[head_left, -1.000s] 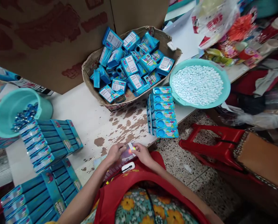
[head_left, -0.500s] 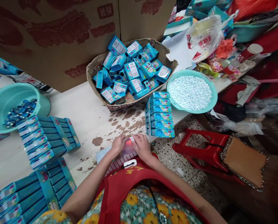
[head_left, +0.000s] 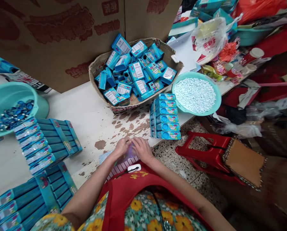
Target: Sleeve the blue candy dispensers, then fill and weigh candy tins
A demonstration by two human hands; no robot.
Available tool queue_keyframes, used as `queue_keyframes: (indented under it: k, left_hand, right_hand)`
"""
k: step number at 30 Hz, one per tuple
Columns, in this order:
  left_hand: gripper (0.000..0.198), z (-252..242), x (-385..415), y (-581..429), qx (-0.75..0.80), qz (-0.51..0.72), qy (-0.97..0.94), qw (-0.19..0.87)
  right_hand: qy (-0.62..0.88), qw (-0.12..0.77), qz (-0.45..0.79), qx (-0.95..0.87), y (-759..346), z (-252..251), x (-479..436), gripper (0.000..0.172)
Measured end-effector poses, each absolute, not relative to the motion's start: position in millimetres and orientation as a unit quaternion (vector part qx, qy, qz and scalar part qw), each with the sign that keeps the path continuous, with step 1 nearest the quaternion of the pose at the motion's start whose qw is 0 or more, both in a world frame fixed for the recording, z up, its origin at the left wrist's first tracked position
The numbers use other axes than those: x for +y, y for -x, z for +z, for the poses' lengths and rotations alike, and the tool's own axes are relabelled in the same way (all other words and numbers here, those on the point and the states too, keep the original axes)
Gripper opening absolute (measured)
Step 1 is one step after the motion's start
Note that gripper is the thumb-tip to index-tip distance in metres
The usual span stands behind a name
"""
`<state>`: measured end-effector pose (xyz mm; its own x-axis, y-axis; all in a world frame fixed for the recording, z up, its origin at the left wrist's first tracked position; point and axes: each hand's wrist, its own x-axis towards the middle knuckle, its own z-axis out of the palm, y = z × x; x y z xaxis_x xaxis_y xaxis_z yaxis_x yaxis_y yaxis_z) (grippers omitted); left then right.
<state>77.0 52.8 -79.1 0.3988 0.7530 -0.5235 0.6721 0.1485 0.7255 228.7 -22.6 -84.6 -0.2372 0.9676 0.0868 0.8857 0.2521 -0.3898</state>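
My left hand [head_left: 123, 146] is closed in a pinch at the far edge of a shiny, purplish translucent sheet [head_left: 128, 155], close to my body at the table's front edge. Beside it, my right hand [head_left: 143, 149] bends its fingers down over the same edge, the fingertips of both hands nearly meeting. What lies right under the fingertips is hidden. A pale blue speckled pad [head_left: 105, 156] shows to the left of the hands. Just beyond my right hand stands a banded stack of blue boxes [head_left: 168, 118] printed "Caramelo Macizo".
A torn cardboard tray [head_left: 114, 109] holds many loose blue boxes. At right is a turquoise basin [head_left: 218, 99] of small white candies. Another turquoise tub [head_left: 41, 106] at left holds blue-and-silver pieces, near banded box stacks [head_left: 59, 136]. A red stool [head_left: 203, 154] stands on the floor.
My right hand has shifted slightly left, closer to my left hand. The white piece that showed between the fingers is out of sight. The view has moved slightly.
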Motion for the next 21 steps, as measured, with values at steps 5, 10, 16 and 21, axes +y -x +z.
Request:
queue_keyframes:
  k: [5, 10, 16, 21]
  left_hand:
    - [0.027, -80.1, 53.0, -77.0, 0.551, 0.037, -0.645, 0.528]
    - [0.026, -83.5, 54.4, -77.5, 0.552, 0.038, -0.638, 0.536]
    - [0.026, -83.8, 59.6, -73.8, 0.551, 0.037, -0.631, 0.544]
    - [0.021, -89.7, 61.3, -76.2, 0.567, 0.027, -0.637, 0.522]
  right_hand:
    - [0.587, 0.164, 0.12, -0.784, -230.0, -87.9, -20.6, 0.036]
    - [0.557, 0.156, 0.086, -0.812, -235.3, -87.2, -24.0, 0.036]
    - [0.523, 0.166, 0.07, -0.833, -237.3, -87.6, -24.8, 0.036]
    - [0.529, 0.198, 0.077, -0.822, -239.4, -78.3, -29.7, 0.015]
